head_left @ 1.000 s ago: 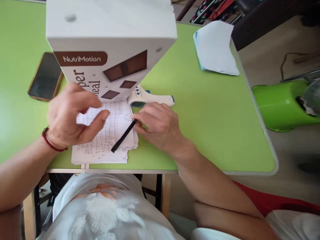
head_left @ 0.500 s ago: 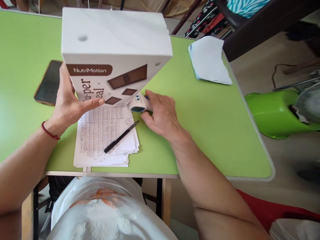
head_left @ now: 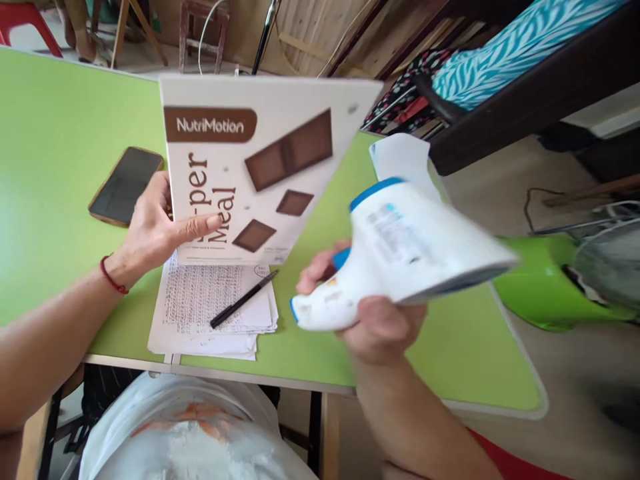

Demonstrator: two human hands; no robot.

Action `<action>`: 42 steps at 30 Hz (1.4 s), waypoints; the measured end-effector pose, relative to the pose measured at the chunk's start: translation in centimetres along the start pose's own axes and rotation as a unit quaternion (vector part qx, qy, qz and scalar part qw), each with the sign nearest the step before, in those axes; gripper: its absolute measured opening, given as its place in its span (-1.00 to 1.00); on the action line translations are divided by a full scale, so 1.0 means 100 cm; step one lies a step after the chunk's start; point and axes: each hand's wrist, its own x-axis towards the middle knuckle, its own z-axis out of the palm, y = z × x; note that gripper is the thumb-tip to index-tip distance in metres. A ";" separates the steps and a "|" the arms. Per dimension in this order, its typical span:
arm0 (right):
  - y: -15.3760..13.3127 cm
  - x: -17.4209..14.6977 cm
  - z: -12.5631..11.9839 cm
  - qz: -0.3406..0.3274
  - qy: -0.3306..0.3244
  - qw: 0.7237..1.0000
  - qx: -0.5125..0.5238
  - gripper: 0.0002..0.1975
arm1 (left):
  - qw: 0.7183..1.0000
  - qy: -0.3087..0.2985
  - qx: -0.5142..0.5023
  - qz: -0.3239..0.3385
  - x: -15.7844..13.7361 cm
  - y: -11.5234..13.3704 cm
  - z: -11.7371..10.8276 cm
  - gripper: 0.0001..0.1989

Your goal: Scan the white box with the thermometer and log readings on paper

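My left hand (head_left: 157,223) grips a white NutriMotion box (head_left: 295,127) by its lower left side, thumb across the printed front. The box is tilted up above the table, and its front shows brown chocolate-like squares. In my right hand (head_left: 383,327) is a white-and-blue pistol-grip device (head_left: 400,247), raised off the table to the right of the box. My fingers wrap its handle near a blue trigger; motion blurs it slightly. Below the box, handwritten papers (head_left: 185,320) lie stacked, partly hidden by it. A black pen (head_left: 243,299) rests across them.
The green table (head_left: 50,180) carries a phone (head_left: 127,183) left of the box. A folded white sheet (head_left: 403,157) lies at the far right, partly behind the device. Beyond the right edge stands a green bucket (head_left: 530,287). A red stool (head_left: 30,20) is at the back left.
My right hand has lifted the device off the table and swung it to the right, towards the camera. My left hand has tilted the box so more of its printed front shows.
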 end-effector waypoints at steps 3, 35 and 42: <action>-0.004 -0.014 0.011 0.059 -0.092 0.992 0.066 -0.64 | 0.998 -0.008 -0.041 -0.038 -0.006 0.001 0.006 -0.30; -0.003 -0.013 0.014 0.108 -0.087 0.989 0.041 -0.52 | 0.999 -0.033 -0.003 -0.014 -0.010 0.011 0.013 -0.28; -0.005 -0.010 0.017 0.075 -0.084 0.993 0.045 -0.58 | 0.999 -0.029 -0.035 -0.021 -0.007 0.013 0.012 -0.26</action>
